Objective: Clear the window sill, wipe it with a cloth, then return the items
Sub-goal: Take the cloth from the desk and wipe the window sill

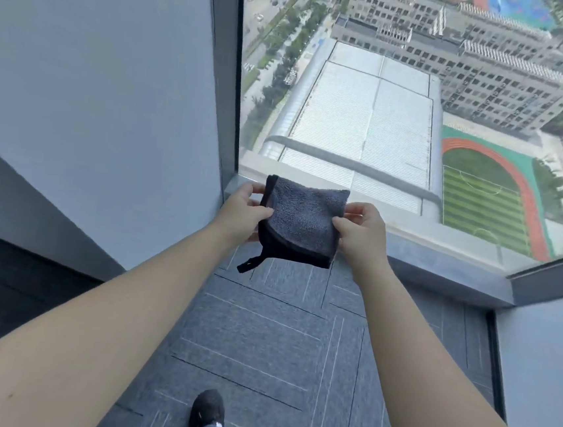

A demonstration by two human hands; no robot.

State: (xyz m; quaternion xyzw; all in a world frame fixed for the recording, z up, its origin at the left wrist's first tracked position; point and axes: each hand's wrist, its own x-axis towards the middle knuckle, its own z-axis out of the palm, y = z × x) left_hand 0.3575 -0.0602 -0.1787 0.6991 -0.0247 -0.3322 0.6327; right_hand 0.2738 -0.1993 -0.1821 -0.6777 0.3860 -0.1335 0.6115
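Note:
A folded dark grey cloth (301, 222) with black edging and a small hanging loop is held up in front of me, above the floor. My left hand (242, 211) pinches its left edge and my right hand (360, 234) pinches its right edge. Just beyond the cloth runs the low grey window sill (440, 259), along the foot of a tall glass pane. The part of the sill that shows carries no items.
A grey wall (95, 92) and dark window frame (225, 70) stand on the left. Another wall (544, 359) juts in at the lower right. Grey carpet tiles (279, 333) cover the floor, with my black shoe (207, 412) at the bottom.

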